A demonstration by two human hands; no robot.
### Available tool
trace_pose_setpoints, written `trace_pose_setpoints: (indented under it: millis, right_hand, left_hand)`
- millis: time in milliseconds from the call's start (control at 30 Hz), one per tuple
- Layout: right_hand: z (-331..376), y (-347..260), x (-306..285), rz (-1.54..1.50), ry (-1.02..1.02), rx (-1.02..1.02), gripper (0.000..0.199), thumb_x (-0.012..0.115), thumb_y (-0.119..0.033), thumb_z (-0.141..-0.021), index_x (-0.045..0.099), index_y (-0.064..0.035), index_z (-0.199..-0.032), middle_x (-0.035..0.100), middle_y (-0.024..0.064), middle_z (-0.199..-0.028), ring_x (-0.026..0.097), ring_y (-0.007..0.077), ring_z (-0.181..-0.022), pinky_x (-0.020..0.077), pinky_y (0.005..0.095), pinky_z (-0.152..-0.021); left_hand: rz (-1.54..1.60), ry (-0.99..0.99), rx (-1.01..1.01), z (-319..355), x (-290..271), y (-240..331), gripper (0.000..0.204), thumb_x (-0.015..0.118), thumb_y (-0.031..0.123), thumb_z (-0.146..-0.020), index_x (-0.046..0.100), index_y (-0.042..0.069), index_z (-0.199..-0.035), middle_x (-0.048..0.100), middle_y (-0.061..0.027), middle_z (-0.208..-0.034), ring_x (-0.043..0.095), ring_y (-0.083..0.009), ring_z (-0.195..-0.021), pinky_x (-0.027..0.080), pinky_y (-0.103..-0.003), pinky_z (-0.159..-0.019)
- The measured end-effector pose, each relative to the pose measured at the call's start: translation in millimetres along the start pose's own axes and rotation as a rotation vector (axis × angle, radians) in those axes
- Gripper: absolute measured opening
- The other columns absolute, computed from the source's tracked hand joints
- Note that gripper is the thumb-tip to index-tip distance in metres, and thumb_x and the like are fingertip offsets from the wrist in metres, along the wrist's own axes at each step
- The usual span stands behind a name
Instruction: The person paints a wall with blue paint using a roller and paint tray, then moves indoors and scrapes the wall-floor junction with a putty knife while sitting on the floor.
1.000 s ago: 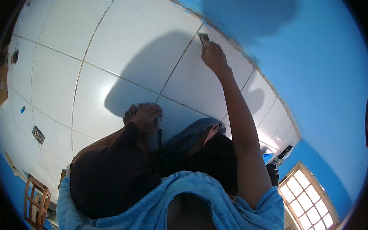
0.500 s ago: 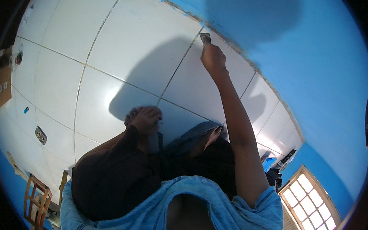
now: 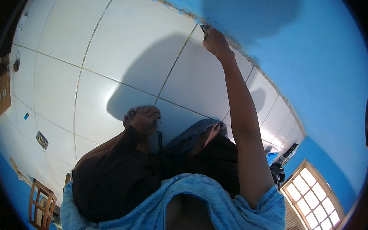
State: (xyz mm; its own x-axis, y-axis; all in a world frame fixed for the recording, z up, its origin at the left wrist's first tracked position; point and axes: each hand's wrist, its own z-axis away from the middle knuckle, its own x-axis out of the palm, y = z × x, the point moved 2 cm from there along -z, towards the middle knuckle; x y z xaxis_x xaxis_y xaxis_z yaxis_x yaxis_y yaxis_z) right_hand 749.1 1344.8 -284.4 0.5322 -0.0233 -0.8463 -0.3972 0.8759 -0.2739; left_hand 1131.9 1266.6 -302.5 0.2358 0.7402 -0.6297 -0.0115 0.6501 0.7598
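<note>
Blue wall (image 3: pixel 318 59), white tiled floor (image 3: pixel 143 14), bright gridded window (image 3: pixel 313 197).

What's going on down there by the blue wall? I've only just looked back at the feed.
The person's right hand is stretched out, gripping a small flat-bladed tool. The blade is at the ragged edge where the white tiled floor meets the blue wall, close to the end of a tile joint. Whether it is touching the wall is too small to tell.
</note>
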Motion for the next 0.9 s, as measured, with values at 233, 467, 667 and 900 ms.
trace_pose_setpoints:
  millis: [233,467,667,900]
  right_hand:
    - [10.2,0.8,3.0,0.038,0.058,-0.008,0.027,0.051,-0.018,-0.086,0.065,0.0041,-0.092,0.065,0.0270,-0.092,0.063,0.0426,-0.090,0.0499,0.0502,-0.080]
    - [12.0,-1.3,8.6,0.017,0.120,0.001,0.025,0.054,-0.013,-0.082,0.062,0.0045,-0.098,0.063,0.0284,-0.098,0.062,0.0417,-0.096,0.0497,0.0504,-0.083]
    - [8.4,6.9,20.1,0.020,0.155,0.004,0.027,0.057,-0.016,-0.081,0.063,0.0050,-0.096,0.063,0.0299,-0.096,0.061,0.0439,-0.094,0.0488,0.0516,-0.083]
    - [-7.8,1.9,18.4,0.077,0.186,-0.046,0.027,0.055,-0.017,-0.082,0.064,0.0021,-0.100,0.064,0.0270,-0.098,0.062,0.0423,-0.097,0.0499,0.0506,-0.084]
  left_hand:
    - [0.007,-0.021,-0.034,1.7,3.2,2.7,0.033,0.068,0.014,-0.068,0.058,0.010,-0.098,0.055,-0.0071,-0.112,0.049,-0.0284,-0.113,0.039,-0.045,-0.097]
    - [-0.015,0.028,0.000,2.3,3.1,-2.4,0.032,0.068,0.014,-0.068,0.058,0.010,-0.098,0.055,-0.0068,-0.111,0.050,-0.0280,-0.113,0.039,-0.045,-0.097]
    - [-0.018,0.034,0.007,3.5,1.6,2.9,0.032,0.068,0.014,-0.068,0.058,0.009,-0.098,0.055,-0.0078,-0.110,0.050,-0.0283,-0.112,0.040,-0.044,-0.095]
    - [-0.058,0.059,-0.138,-1.5,-10.2,15.1,0.026,0.070,0.011,-0.064,0.063,0.016,-0.088,0.061,-0.0009,-0.104,0.055,-0.0265,-0.108,0.044,-0.043,-0.091]
